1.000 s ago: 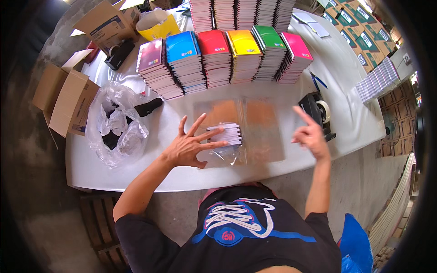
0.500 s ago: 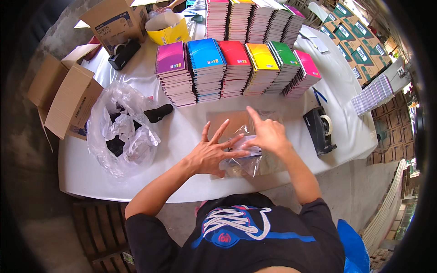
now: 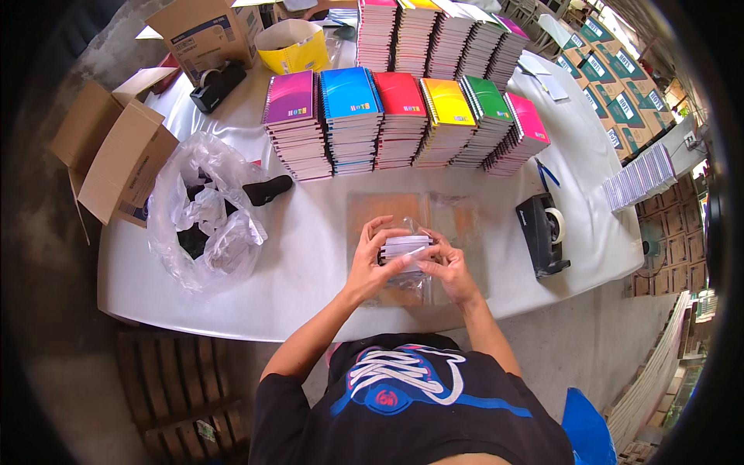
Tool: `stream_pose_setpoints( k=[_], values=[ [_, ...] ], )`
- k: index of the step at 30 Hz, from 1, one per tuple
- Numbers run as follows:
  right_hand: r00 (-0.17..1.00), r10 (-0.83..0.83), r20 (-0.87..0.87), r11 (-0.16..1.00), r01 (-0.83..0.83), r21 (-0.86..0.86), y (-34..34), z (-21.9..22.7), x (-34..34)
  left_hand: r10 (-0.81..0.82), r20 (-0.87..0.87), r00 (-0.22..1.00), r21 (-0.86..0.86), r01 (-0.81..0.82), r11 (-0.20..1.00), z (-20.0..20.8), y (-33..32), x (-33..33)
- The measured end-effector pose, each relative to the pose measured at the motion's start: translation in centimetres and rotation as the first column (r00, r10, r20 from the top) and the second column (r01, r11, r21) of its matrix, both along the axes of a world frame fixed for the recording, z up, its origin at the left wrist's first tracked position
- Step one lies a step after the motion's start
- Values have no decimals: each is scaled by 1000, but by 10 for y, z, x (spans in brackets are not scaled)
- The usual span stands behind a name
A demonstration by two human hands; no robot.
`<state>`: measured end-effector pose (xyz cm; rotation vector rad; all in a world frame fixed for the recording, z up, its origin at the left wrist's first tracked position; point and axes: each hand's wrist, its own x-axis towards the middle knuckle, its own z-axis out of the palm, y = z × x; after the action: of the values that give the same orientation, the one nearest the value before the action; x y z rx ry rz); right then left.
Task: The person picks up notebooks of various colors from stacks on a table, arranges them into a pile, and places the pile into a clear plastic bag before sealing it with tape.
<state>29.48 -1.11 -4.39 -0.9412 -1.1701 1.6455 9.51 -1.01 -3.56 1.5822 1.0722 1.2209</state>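
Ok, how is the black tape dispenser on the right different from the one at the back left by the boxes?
The right tape dispenser stands near the table's front edge with its tape roll plainly showing; the back-left tape dispenser sits far off, against a cardboard box. The right one is close to the right hand; the other is well out of reach. Both are black.

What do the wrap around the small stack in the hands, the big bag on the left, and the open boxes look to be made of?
The wrap looks like thin clear plastic film: glossy, and the table shows through it. The big bag also looks like thin clear plastic, crumpled, with dark items visible inside. The open boxes look like plain brown cardboard, matte, with folded flaps. Both hands, left hand and right hand, grip the stack.
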Motion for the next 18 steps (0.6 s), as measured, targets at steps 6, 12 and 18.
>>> stream_pose_setpoints(
  k=[6, 12, 18],
  values=[
    [994, -94, -64, 980, 81, -181, 26, 0, -9, -29, 157, 987, -296, 75, 952, -5, 13, -1],
    [998, 56, -2, 978, -55, -200, 39, 10, -7, -368, 257, 893, -451, 448, 772, 16, 65, -21],
    [964, 127, 232, 991, -112, -79, 43, 18, -7, -325, 153, 933, -235, 354, 905, 35, 81, -18]
  ],
)
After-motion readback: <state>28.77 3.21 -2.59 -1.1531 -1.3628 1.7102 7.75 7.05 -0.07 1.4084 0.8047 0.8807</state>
